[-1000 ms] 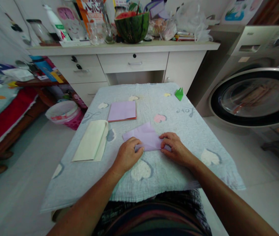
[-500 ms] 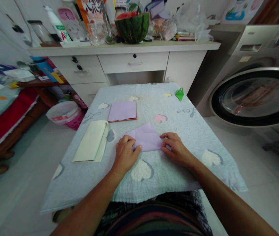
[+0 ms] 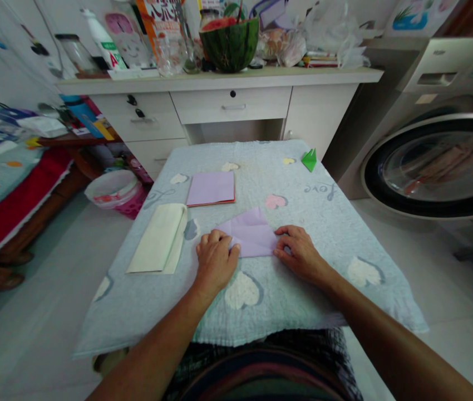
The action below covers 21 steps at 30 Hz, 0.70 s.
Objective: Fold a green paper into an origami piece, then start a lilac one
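A sheet of light purple origami paper [image 3: 254,233], folded to a point at its far side, lies on the cloth-covered table. My left hand [image 3: 217,257] is closed over its left corner, thumb and fingers pressing the paper. At the right corner, my right hand [image 3: 299,250] pinches the edge between thumb and fingers. Beyond the sheet rests a square stack of origami paper [image 3: 211,188], purple on top with a red edge below. A pale yellow-green folded paper [image 3: 157,238] lies to the left of my left hand. Near the far right corner sits a small folded green paper piece [image 3: 309,160].
The tablecloth [image 3: 303,301] is light blue with hearts. A white cabinet [image 3: 232,106] stands behind the table, holding a cut watermelon [image 3: 230,47], jars and bags. On the right is a washing machine [image 3: 420,83] with its door ajar; a pink bin [image 3: 117,192] stands left.
The head view has turned slightly, so the room sits a little further right. Both hands keep nearly the same hold on the purple paper, whose folds look unchanged.
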Tool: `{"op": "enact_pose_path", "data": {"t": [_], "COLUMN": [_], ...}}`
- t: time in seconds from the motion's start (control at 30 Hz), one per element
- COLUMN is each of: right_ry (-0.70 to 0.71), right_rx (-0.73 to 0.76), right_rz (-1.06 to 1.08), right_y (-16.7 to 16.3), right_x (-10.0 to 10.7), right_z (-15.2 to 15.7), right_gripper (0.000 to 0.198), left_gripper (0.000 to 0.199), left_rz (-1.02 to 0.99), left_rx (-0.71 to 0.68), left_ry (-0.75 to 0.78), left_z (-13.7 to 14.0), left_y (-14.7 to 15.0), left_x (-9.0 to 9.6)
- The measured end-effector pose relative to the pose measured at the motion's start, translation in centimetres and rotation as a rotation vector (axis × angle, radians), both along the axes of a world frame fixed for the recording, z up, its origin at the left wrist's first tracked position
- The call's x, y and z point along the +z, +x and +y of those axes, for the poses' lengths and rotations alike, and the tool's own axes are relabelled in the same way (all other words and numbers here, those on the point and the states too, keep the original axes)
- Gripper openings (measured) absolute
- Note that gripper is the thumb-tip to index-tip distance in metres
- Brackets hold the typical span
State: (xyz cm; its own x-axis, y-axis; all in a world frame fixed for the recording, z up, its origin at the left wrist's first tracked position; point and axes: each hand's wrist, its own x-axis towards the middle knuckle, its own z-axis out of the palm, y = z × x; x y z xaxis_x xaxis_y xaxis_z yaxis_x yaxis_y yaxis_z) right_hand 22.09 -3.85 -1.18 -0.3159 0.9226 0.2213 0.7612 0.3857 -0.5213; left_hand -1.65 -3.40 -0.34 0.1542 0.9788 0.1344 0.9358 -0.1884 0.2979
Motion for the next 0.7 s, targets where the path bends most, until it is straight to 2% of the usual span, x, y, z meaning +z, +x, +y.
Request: {"op": "enact_pose_path", "data": {"t": [0.17,0.43,0.7], "right_ry": [-0.045,-0.041,-0.025], "right_rx": [-0.03,-0.061,-0.068], "right_rz": [0.0,0.038,0.075], "right_y": [-0.26,-0.31,-0.28], "right_x": [0.16,-0.2,-0.49], "right_z": [0.25,0.34,0.32], "right_gripper": [0.011,0.012,0.012], "left_gripper": [0.021,0.023,0.019], "left_rz": [0.022,0.028,0.032], "left_rx": [0.021,0.047,0.066], "left_ry": [0.002,-0.043,0.002], "left_z": [-0.07,0.1,0.07], "left_y": [-0.01,-0.1,-0.05], "left_x": [0.11,0.34,0.22]}}
